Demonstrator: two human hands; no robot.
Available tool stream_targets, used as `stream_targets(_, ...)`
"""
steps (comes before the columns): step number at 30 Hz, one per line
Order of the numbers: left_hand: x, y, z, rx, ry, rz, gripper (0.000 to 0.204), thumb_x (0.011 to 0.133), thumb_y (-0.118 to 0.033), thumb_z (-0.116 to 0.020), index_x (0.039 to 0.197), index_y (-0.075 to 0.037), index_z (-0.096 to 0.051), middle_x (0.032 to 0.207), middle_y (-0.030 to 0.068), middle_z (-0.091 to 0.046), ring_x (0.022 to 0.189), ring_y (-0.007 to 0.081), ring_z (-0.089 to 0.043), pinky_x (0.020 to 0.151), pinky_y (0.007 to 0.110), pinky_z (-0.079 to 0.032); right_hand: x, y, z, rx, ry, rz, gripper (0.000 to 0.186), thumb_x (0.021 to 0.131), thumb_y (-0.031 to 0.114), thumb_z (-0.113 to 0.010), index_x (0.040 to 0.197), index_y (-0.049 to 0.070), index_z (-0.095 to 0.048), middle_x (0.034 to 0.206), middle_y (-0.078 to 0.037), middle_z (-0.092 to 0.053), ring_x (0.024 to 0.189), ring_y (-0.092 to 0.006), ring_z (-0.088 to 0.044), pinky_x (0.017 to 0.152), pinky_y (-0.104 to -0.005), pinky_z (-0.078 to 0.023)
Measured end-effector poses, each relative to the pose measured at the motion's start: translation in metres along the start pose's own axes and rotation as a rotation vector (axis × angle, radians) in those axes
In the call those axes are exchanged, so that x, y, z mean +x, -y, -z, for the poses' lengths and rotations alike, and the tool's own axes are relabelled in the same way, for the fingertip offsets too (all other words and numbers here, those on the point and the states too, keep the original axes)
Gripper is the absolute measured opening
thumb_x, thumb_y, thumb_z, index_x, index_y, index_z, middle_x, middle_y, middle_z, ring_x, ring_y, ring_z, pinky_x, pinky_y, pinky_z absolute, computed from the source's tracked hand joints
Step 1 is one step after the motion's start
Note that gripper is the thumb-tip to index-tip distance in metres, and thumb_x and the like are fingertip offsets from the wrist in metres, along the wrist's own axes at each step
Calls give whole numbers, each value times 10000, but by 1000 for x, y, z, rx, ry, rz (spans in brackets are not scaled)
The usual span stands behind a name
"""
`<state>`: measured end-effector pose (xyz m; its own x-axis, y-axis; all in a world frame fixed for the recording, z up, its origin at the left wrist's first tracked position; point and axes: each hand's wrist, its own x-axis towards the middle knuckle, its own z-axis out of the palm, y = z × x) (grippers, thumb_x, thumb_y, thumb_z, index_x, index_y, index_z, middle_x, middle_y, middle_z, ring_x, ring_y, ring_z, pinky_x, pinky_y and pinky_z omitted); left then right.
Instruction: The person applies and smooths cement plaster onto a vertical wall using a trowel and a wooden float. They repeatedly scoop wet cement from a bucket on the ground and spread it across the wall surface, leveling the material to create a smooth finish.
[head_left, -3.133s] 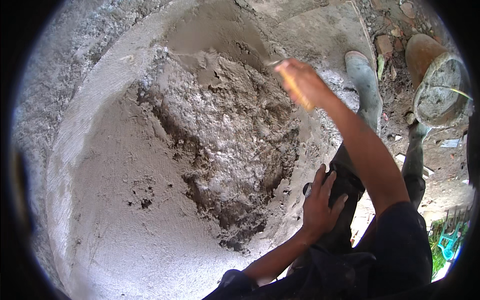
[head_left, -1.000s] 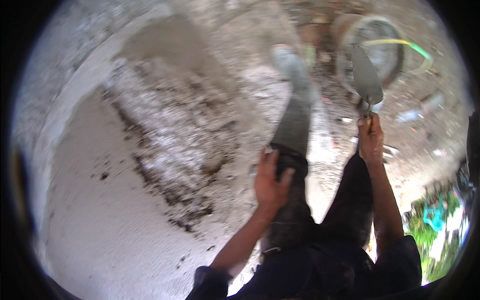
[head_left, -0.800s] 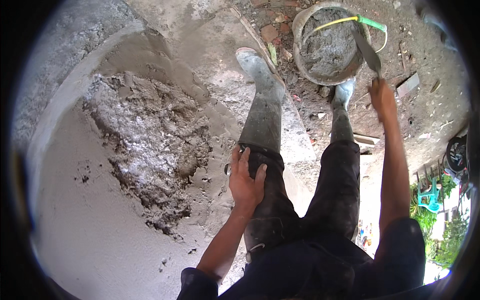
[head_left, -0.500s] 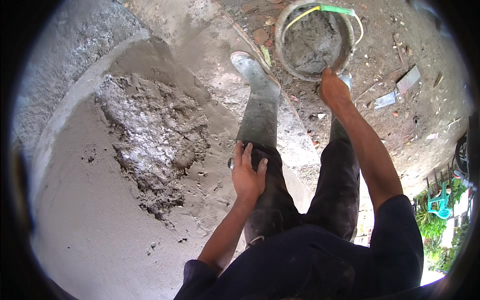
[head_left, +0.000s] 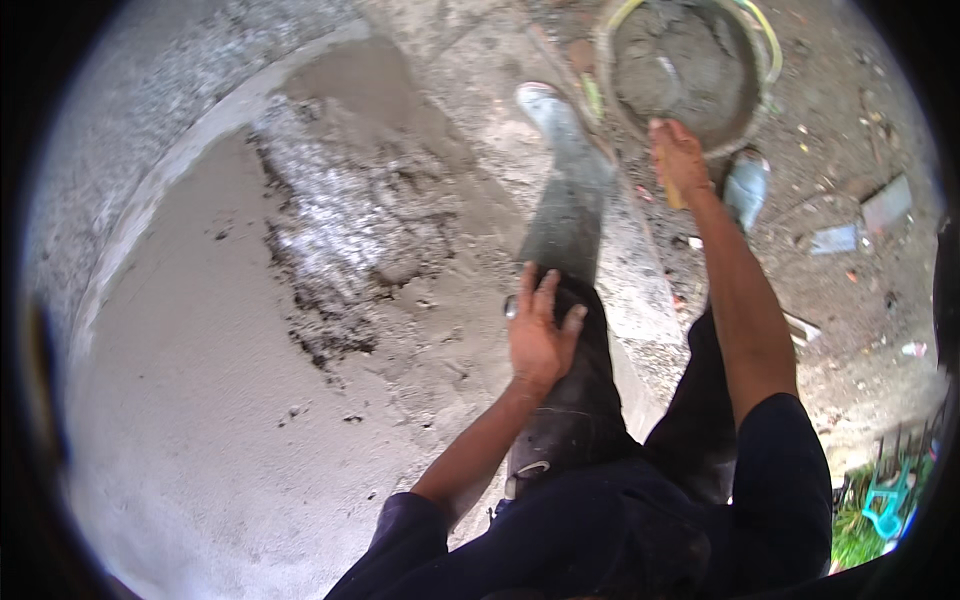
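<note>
My left hand (head_left: pixel 541 335) lies with its fingers spread on my left knee, holding nothing. My right hand (head_left: pixel 682 160) is closed round the yellowish wooden handle of what looks like a trowel (head_left: pixel 674 194), at the near rim of a round bucket (head_left: pixel 607 80). Grey wet mortar (head_left: pixel 700 60) fills much of the bucket; the tool's blade cannot be made out clearly. To my left spreads a smoothed mortar surface (head_left: pixel 190 370), with a rough, wet, unsmoothed patch (head_left: pixel 350 220) in its middle.
My boots stand apart, the left boot (head_left: pixel 560 150) on a concrete edge, the right boot (head_left: pixel 746 190) on dirt beside the bucket. Flat scraps (head_left: pixel 886 204) and small litter lie on the ground at right. A turquoise plastic chair (head_left: pixel 886 505) stands near plants at lower right.
The view has shifted, so the bucket sits higher and farther right. The bucket's handle has swung toward its right side. My right hand has turned, exposing the wooden handle; my left hand stays on the knee.
</note>
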<state>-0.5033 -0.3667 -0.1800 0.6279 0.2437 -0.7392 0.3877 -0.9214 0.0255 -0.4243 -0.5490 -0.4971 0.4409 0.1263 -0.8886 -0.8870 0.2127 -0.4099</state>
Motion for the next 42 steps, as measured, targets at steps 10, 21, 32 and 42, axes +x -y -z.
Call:
stream_targets(10, -73, -21, -19, -209, -263, 46, 678, 885, -284, -798, 1452, -4, -554, 1632, 272, -340, 1452, 445, -438, 1175, 498, -398, -84, 39, 51, -44, 52, -37, 728, 992, 359, -717, 1552, -2, -424, 718, -1, -554, 526, -105, -519, 436, -281, -422)
stream_targets(21, -115, 22, -65, -103, -62, 146, 815, 881, -319, -816, 1550, -54, -433, 1673, 273, -264, 1470, 479, -399, 1150, 525, -428, -213, 37, -70, -70, -354, 533, 307, 949, 75, -685, 1249, 59, -620, 868, -30, -644, 674, -124, -605, 608, -276, -507)
stream_targets(32, -135, 77, -109, -309, -171, -36, 728, 965, -386, -672, 1573, -76, -421, 1696, 215, -244, 1505, 419, -327, 1150, 527, -381, -251, -21, -394, -275, 519, 406, 313, 967, 245, -712, 1166, 37, -588, 1036, -141, -711, 802, -269, -710, 679, -402, -593)
stream_targets(42, -112, 86, -68, -481, 243, 208, 710, 872, -217, -773, 1501, -46, -492, 1676, 232, -274, 1357, 435, -538, 1014, 525, -517, -123, -100, -309, 368, 371, -436, 425, 1119, 441, -438, 1183, 60, -615, 895, -35, -587, 672, -134, -543, 569, -319, -518)
